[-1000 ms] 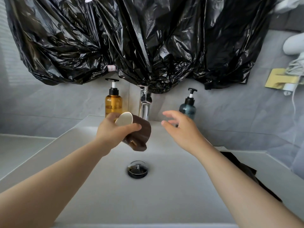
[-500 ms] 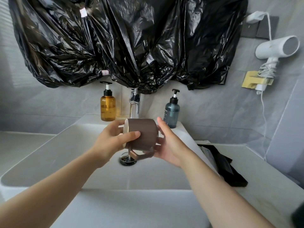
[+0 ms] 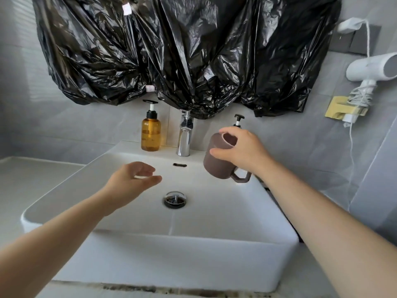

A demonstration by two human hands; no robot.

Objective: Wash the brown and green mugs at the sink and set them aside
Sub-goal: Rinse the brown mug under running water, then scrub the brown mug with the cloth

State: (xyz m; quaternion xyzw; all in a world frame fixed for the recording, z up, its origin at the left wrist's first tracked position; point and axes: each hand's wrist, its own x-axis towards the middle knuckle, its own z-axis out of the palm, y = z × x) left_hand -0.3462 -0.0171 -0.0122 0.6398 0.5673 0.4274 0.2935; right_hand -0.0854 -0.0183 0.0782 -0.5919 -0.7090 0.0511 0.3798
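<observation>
the right hand [image 3: 245,151] grips the brown mug [image 3: 217,166] by its rim, holding it tilted with its handle low, just right of the faucet [image 3: 184,136], while the left hand [image 3: 131,179] hovers loose-fingered and empty, nearer and left of that faucet

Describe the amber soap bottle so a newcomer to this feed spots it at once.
Start at the white sink, then its chrome tap on the back rim. The amber bottle stands just left of the tap. It is see-through orange-brown with a black pump; the other pump bottle, right of the tap, is mostly hidden behind the right hand holding the brown mug.
</observation>
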